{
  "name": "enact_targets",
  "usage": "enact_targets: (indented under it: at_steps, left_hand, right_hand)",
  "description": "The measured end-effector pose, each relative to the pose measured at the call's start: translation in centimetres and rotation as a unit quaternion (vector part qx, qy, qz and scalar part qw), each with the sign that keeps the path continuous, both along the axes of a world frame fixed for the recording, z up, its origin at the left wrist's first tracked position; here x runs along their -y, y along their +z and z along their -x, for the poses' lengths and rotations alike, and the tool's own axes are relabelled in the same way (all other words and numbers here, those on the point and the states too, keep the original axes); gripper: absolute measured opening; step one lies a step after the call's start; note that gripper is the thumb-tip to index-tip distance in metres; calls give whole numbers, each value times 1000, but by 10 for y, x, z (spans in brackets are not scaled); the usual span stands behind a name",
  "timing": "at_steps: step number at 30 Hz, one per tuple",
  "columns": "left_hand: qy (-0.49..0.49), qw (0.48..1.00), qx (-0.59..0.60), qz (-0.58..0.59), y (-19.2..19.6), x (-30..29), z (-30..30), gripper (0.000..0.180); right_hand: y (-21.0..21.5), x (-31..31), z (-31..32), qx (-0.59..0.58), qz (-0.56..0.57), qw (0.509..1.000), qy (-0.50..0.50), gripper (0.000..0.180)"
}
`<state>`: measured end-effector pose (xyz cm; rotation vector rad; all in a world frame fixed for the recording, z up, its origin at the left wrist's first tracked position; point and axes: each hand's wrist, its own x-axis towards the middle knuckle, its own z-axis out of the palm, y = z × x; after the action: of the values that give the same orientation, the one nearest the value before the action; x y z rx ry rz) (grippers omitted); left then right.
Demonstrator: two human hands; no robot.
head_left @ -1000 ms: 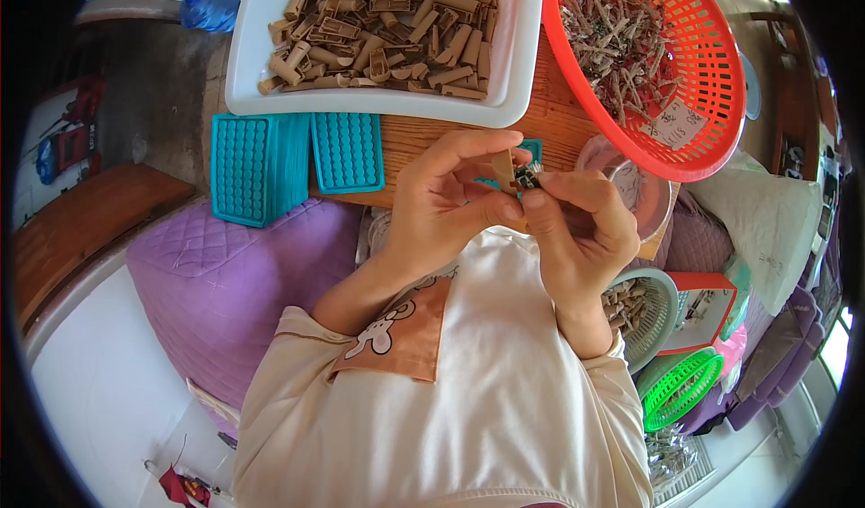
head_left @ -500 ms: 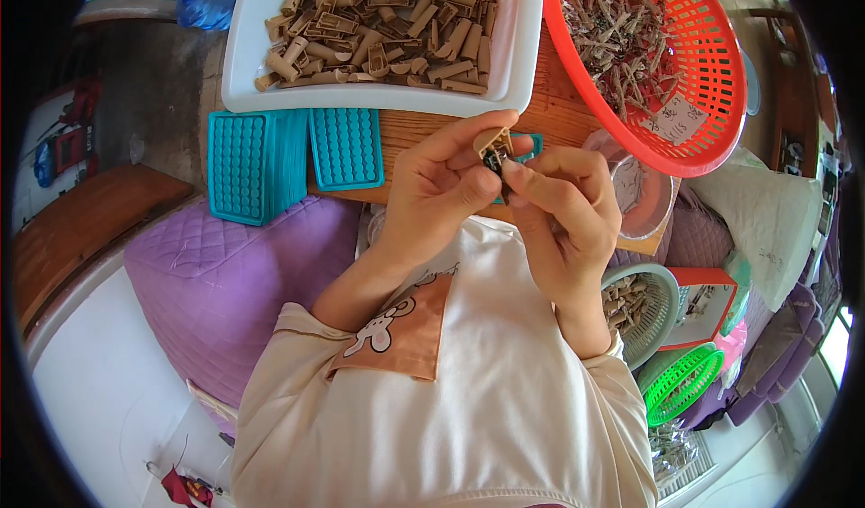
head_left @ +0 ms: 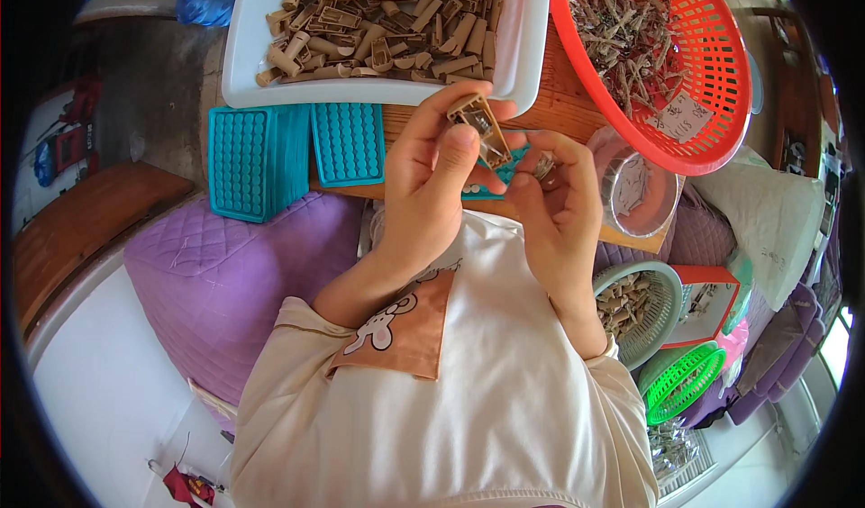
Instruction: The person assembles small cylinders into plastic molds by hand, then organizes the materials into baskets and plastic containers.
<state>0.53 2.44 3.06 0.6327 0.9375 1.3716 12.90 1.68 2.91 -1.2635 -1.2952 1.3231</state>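
My left hand [head_left: 431, 170] holds a tan plastic half-shell [head_left: 494, 150] upright between thumb and fingers, its hollow side turned to me. Inside the shell shows a dark and shiny metal piece, too small to make out fully. Close to its right, my right hand [head_left: 560, 215] has thumb and fingers curled together. A small pale, shiny thing [head_left: 543, 167] shows at those fingers; its kind is unclear. Beneath both hands a teal dimpled tray [head_left: 487, 190] lies on the wooden table, partly hidden, with small pale round bits in some hollows.
A white tub [head_left: 378, 94] of tan shells stands ahead. At far right a red basket [head_left: 577, 71] holds thin metal-looking parts. Teal trays [head_left: 239, 161] are stacked left. A pinkish round container [head_left: 613, 184], a grey basket [head_left: 665, 323] and a green basket [head_left: 689, 382] stand right.
My left hand has raised and tilted the tan shell up and left, so its inside shows. My right hand has come away from it, slightly down, uncovering the teal tray.
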Motion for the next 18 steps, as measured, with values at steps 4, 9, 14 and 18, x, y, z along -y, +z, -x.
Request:
enact_targets:
  at_steps: [4, 9, 14, 18]
  left_hand:
    - [33, 999, -34, -15, -5, -1, -2, 33]
    - [26, 999, 19, -12, 1, 2, -2, 32]
    - [11, 1000, 21, -8, 0, 1, 0, 33]
    - [2, 990, 134, 30, -4, 1, -1, 32]
  right_hand:
    - [8, -2, 1, -13, 21, 1000, -18, 28]
    - [7, -4, 4, 32, -3, 999, -11, 29]
    - [1, -4, 3, 19, -18, 999, -29, 27]
    - [-8, -4, 4, 12, 24, 1000, 5, 30]
